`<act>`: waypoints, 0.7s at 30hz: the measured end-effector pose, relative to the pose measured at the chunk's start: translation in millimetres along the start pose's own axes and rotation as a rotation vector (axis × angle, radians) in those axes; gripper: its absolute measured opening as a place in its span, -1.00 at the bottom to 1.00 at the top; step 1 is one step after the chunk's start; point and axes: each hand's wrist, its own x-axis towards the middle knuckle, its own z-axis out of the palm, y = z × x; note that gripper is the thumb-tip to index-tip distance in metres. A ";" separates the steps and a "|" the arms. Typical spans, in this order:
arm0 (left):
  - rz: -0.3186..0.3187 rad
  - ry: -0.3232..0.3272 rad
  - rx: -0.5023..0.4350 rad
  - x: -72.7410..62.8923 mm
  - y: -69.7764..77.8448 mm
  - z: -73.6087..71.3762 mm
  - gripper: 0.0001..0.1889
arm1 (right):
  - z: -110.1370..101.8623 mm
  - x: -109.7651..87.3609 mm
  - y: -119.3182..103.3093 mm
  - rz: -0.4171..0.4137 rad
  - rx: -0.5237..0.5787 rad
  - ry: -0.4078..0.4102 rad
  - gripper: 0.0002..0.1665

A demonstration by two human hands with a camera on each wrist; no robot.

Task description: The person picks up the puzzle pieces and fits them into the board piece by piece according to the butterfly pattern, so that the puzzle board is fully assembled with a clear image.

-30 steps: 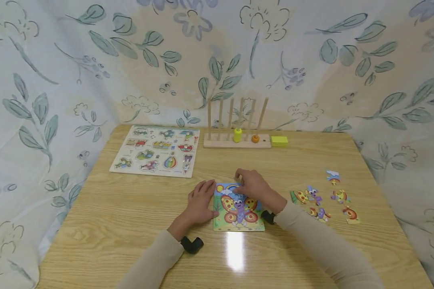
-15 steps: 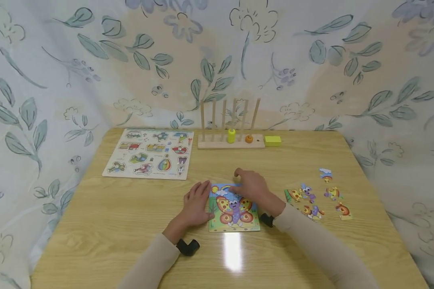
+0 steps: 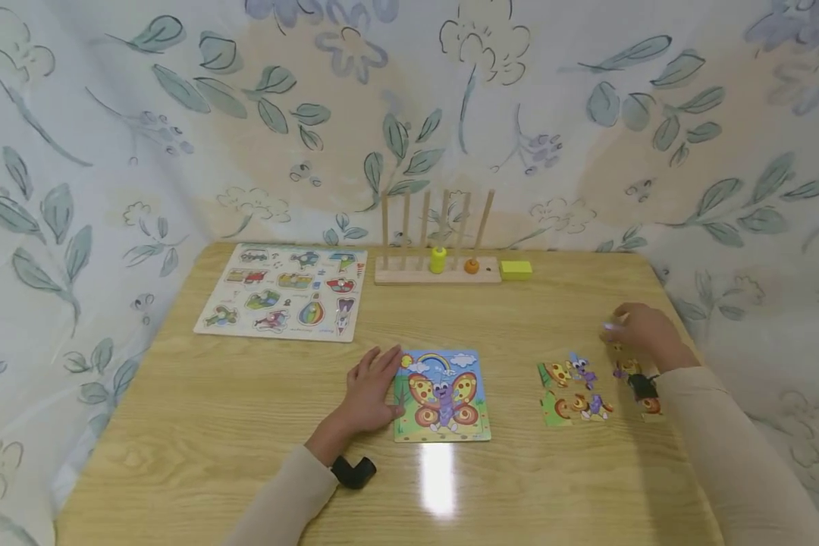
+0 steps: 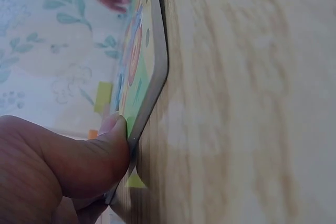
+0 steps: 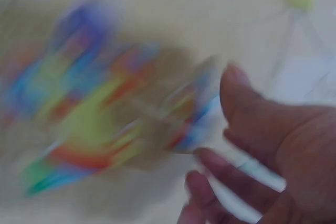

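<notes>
Running beneath everything is a wood-grain table (image 3: pixel 246 425), with a bright glare (image 3: pixel 438 478) on it just in front of the butterfly puzzle board (image 3: pixel 444 406), which lies flat near the middle. Pale cloth (image 3: pixel 314 114) printed with leaves and flowers hangs behind that board and at both sides of the table. Behind it to the left lies a vehicle puzzle (image 3: pixel 242 331); straight behind stands a wooden peg rack (image 3: pixel 409 276), a yellow block (image 3: pixel 516 270) at its right end. Loose puzzle pieces (image 3: pixel 592 408) lie to the butterfly board's right, blurred in the right wrist view. Both forearms reach in wearing beige sleeves (image 3: pixel 283 485). The left hand (image 3: pixel 368 398) rests at the board's left edge, thumb (image 4: pixel 102 158) touching the rim and apart from the relaxed fingers. Well to the board's right, the right hand (image 3: pixel 650 334) hangs over the farthest-right pieces, palm turned inward, thumb and fingers parted; whether a fingertip touches a piece, I cannot tell.
</notes>
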 end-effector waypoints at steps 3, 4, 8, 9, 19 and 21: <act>-0.004 -0.007 0.000 -0.8 0.5 -1.5 -0.05 | 8.9 -0.2 23.6 0.001 0.024 0.010 -0.31; -0.005 -0.008 0.000 -0.9 0.4 -1.4 -0.05 | 11.7 -0.1 27.2 -0.002 0.035 0.022 -0.33; -0.002 -0.009 0.005 0.8 0.1 1.0 -0.06 | 16.9 -1.1 32.3 0.018 0.058 0.052 -0.36; -0.002 -0.011 0.005 1.5 0.0 1.7 -0.06 | 16.5 -2.1 31.4 0.019 0.062 0.052 -0.37; -0.003 0.001 0.007 1.3 0.7 0.5 -0.07 | 9.0 9.8 -54.2 -0.106 0.233 0.147 -0.66; -0.007 0.004 0.008 0.3 0.8 -0.1 -0.07 | 14.6 12.3 -87.8 -0.204 0.302 0.113 -0.70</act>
